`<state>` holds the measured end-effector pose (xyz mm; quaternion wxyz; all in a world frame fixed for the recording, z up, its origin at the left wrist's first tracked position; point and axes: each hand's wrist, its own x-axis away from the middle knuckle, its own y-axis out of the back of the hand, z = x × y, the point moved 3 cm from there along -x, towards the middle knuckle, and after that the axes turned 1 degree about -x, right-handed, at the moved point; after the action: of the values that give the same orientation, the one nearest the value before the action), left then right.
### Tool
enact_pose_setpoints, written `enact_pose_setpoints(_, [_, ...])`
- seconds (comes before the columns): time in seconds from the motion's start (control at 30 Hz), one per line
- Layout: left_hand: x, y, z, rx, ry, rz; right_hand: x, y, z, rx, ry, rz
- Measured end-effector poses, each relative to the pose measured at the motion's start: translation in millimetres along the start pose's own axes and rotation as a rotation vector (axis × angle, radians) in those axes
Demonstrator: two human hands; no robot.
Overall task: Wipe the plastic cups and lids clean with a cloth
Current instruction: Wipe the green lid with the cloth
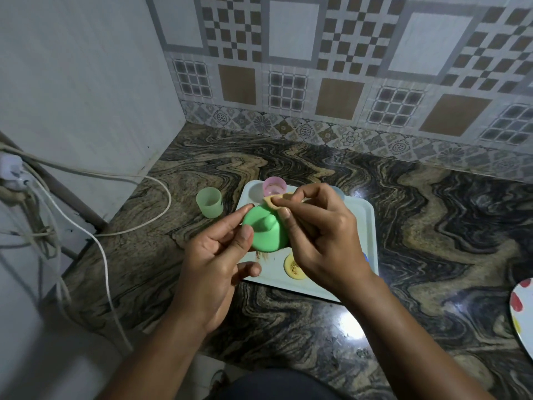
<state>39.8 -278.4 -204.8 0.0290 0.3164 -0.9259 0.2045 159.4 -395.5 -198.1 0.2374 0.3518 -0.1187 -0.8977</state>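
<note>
1. left hand [213, 264]: grasping the green lid [266, 235]. the thumb lies across the near left face of the lid and the index finger runs along its upper left edge. the remaining fingers curl underneath.
2. green lid: held in the air above the near left part of the tray [357, 215], not touching it. a raised knob stands at the centre of the lid, facing the camera.
3. right hand [320, 235]: pinching a beige cloth [272, 201] between thumb and forefinger at the upper right edge of the green lid. the other fingers are curled against the right side of the lid.
4. cloth: mostly hidden behind the lid and the right hand. a folded edge shows above the lid, and frayed threads hang out just below it.
5. tray: white, rectangular, resting flat on the marbled countertop [432, 226].
6. pink cup [274, 186]: upright in the far left corner of the tray.
7. blue-grey cup [339, 192]: on the far side of the tray, largely hidden behind the right hand.
8. yellow lid [293, 267]: lying flat on the near part of the tray, partly covered by the right wrist.
9. green cup [209, 202]: upright on the countertop, just beside the left edge of the tray, off it.
10. surroundings: a spotted plate [522, 310] at the right edge, white cables [161, 197] at the left, and a tiled wall [294, 33] behind.
</note>
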Motion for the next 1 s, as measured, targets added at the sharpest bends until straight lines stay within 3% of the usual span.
enact_pose_setpoints(0.17, [-4, 6, -2, -0.035, -0.033, -0.117, 6, -2, 3, -0.098, -0.049, -0.026])
enact_pose_setpoints(0.5, [2, 1, 0, -0.056, 0.006, 0.050, 7, -1, 1, 0.001, -0.014, 0.046])
enact_pose_setpoints(0.77, [-5, 6, 5, 0.053, 0.027, -0.071, 14, 1, 4, -0.146, -0.093, -0.011])
enact_pose_setpoints(1.0, [-1, 3, 5, 0.020, 0.019, 0.074, 18, -4, 6, -0.098, -0.016, 0.005])
